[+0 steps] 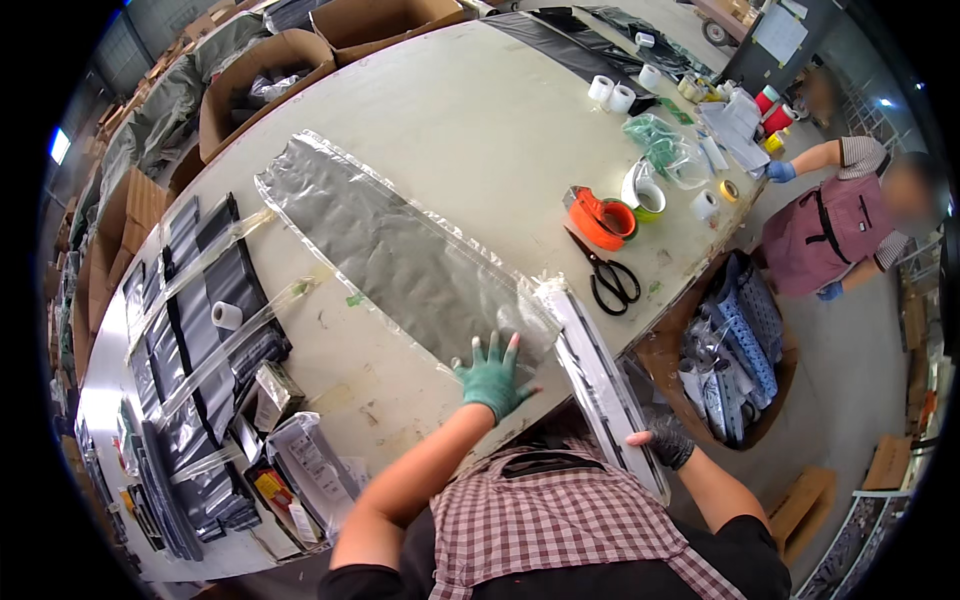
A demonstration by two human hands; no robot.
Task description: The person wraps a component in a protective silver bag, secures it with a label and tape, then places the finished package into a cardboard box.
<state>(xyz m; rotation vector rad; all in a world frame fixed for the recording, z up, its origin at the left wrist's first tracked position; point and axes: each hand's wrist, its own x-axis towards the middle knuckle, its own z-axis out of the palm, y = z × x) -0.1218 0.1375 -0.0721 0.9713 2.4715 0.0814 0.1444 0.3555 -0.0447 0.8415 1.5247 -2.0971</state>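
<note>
Warehouse table (470, 110), bare at centre, clutter crowding its rims. A long silvery film bag (400, 250) runs from 11 to 5 o'clock, glossy and wrinkled. Left hand (492, 375), green-gloved, presses flat and spread on its near end; right hand (665, 440), dark-gloved, pinches a pale strip (600, 375) at the table's 4 o'clock edge. Scissors (608, 278) lie beside. Strip's lower end is hidden.

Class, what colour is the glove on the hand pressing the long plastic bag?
Green, on the left hand, clearest in the head view.

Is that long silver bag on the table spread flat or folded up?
Spread flat. The silver bag lies full length on the table, with the left hand pressing its near end.
</note>
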